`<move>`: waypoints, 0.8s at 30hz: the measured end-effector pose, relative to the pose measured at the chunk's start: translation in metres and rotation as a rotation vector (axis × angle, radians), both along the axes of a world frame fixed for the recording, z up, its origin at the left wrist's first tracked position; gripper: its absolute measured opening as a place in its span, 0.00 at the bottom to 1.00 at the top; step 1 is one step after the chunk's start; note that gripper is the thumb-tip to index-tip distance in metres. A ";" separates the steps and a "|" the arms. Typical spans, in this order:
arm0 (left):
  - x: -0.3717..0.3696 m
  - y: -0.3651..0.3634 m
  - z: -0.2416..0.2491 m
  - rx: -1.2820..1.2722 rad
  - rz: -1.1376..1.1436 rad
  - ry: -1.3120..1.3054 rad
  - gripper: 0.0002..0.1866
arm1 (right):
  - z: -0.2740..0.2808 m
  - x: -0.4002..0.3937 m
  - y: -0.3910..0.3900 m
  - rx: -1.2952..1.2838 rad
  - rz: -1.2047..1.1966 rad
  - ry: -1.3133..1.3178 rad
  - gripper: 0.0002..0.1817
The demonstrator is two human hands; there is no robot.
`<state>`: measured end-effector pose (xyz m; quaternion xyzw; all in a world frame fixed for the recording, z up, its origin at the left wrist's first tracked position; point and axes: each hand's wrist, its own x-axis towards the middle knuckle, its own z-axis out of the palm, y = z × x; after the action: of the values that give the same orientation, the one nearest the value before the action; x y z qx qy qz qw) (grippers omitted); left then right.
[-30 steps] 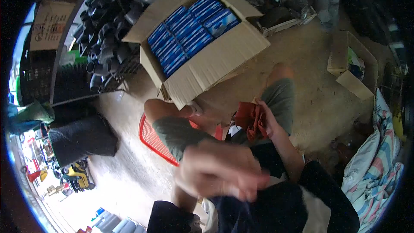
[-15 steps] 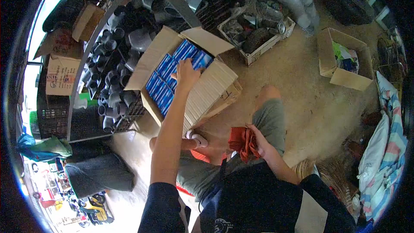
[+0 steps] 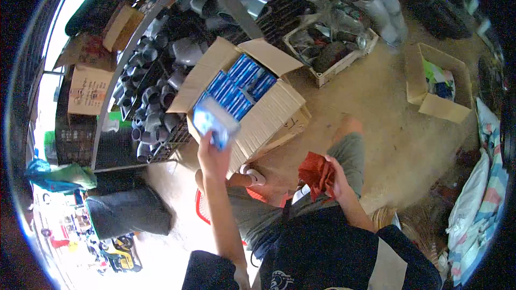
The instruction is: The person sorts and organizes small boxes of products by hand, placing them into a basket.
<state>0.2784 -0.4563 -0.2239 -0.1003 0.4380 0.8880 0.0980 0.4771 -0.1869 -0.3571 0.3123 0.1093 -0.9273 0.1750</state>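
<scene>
My left hand [image 3: 214,156] grips a small blue-and-white box [image 3: 217,121], blurred by motion, just above the near-left edge of an open cardboard carton [image 3: 274,123]. Inside the carton stand rows of similar blue boxes [image 3: 235,96], with its flaps folded outward. Over my lap, my right hand [image 3: 338,180] is closed around a crumpled rust-red cloth [image 3: 317,174]. Part of the cloth hides the fingers of that hand.
Grey pipe fittings [image 3: 153,102] fill a rack to the left of the carton. Behind it lies a pale crate [image 3: 322,78] of mixed parts. Another open cardboard box [image 3: 446,108] stands at the right, near striped sacks [image 3: 492,198]. A dark bin [image 3: 129,212] is at lower left.
My left hand has come out of the carton toward me, now with a blue-and-white box in it. The right hand still holds the red cloth. The whole view has shifted slightly.
</scene>
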 end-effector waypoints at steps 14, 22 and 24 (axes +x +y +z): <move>0.174 -0.051 -0.045 0.313 0.250 -0.220 0.28 | 0.083 -0.015 -0.071 0.279 0.359 0.296 0.33; 0.176 -0.092 -0.060 0.252 0.309 -0.086 0.23 | 0.166 -0.058 -0.240 1.812 0.815 1.700 0.35; 0.175 -0.107 -0.084 0.213 0.326 0.004 0.23 | 0.160 -0.042 -0.253 1.894 0.891 1.752 0.35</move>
<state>0.4530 -0.5629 -0.3081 -0.1572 0.3197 0.9336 -0.0377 0.4349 -0.4403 -0.1970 -0.4349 0.8619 -0.2558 0.0513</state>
